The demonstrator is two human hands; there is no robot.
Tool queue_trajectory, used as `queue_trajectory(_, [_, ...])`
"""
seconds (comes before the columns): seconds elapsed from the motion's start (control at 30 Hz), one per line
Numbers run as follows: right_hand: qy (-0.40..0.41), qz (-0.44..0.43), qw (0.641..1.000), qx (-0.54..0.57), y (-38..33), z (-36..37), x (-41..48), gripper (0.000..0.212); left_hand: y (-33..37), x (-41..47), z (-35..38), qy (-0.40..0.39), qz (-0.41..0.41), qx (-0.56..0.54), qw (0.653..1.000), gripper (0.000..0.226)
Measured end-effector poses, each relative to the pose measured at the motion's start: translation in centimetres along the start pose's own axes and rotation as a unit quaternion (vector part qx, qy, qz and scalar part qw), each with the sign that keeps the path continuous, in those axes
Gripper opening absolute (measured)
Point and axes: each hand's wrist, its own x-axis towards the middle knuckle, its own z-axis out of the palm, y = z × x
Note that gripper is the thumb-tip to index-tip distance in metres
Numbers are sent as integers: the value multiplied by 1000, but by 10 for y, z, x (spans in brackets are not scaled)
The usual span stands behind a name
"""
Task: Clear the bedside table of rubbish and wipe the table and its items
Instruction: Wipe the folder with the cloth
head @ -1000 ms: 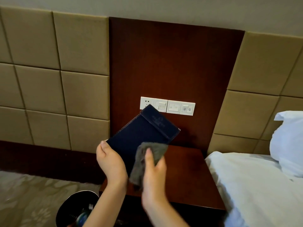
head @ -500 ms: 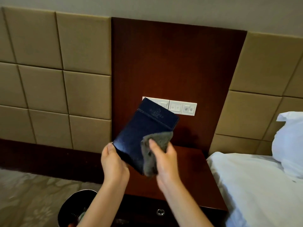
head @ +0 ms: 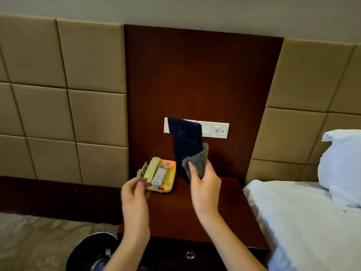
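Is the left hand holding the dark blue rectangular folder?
No, the left hand is by the yellow plastic telephone, clear of the dark blue folder standing upright.

This is a hotel bedroom. A dark wooden bedside table (head: 224, 212) stands against a wooden wall panel (head: 203, 75), which carries a row of white switches (head: 218, 131) at twelve o'clock. Padded beige wall squares (head: 58, 114) flank it. At three o'clock lies a bed (head: 302, 222) in plain white linen with a pillow (head: 341, 165). A corded telephone (head: 154, 169) bearing a remote control (head: 160, 175) sits at the table's ten o'clock. Patterned carpet (head: 39, 241) and a black bin (head: 88, 249) show at seven.
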Motion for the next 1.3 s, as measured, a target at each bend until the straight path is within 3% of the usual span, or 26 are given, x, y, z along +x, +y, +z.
queue_trajectory(0.07, [-2,-51,997,-55,6,1,5,24,13,-21,12,-117,82,76,987,20])
queue_trajectory(0.13, [-46,-111,986,-112,9,5,0,25,23,-36,29,-226,110,155,955,27])
queue_trajectory(0.23, [-152,-121,968,-160,10,14,-17,54,23,-41,44,-188,94,189,959,45])
queue_trajectory(0.27, [-153,-117,965,-177,11,17,-20,53,18,-40,45,-167,80,172,968,44])
queue_trajectory(0.4, [-212,-143,929,-268,13,18,-36,56,0,-22,36,-116,29,57,991,20])
queue_trajectory(0.53, [-316,-169,914,-188,16,6,-38,62,-4,7,22,-42,37,12,998,15])
queue_trajectory(0.6, [-297,-160,931,-142,17,0,-33,49,-1,20,13,-30,24,1,999,16])
queue_trajectory(0.67, [-224,-134,956,-131,27,-3,-24,45,5,29,4,-60,-9,-29,998,14])
queue_trajectory(0.73, [-180,-38,978,-98,27,-9,-10,50,15,33,-4,-119,-42,-63,990,14])
queue_trajectory(0.77, [-208,45,976,-50,22,-14,-5,53,18,35,-8,-145,-52,-68,986,15])
queue_trajectory(0.83, [-277,170,942,81,14,-22,-2,39,24,40,-13,-177,-59,-69,980,18])
queue_trajectory(0.9, [-290,224,906,211,9,-22,-8,25,28,44,-15,-180,-56,-65,980,19])
queue_trajectory(1.0, [-275,272,852,352,6,-12,-20,29,25,50,-10,-141,-40,-46,988,17])
queue_trajectory(1.1, [-249,278,841,391,-11,-1,-21,25,12,61,-5,-51,40,85,994,29])
queue_trajectory(1.23, [-255,165,913,273,-26,11,-29,22,15,81,-1,30,148,223,963,56])
queue_trajectory(1.3, [-259,122,922,259,-29,11,-33,22,28,94,0,60,177,250,950,58])
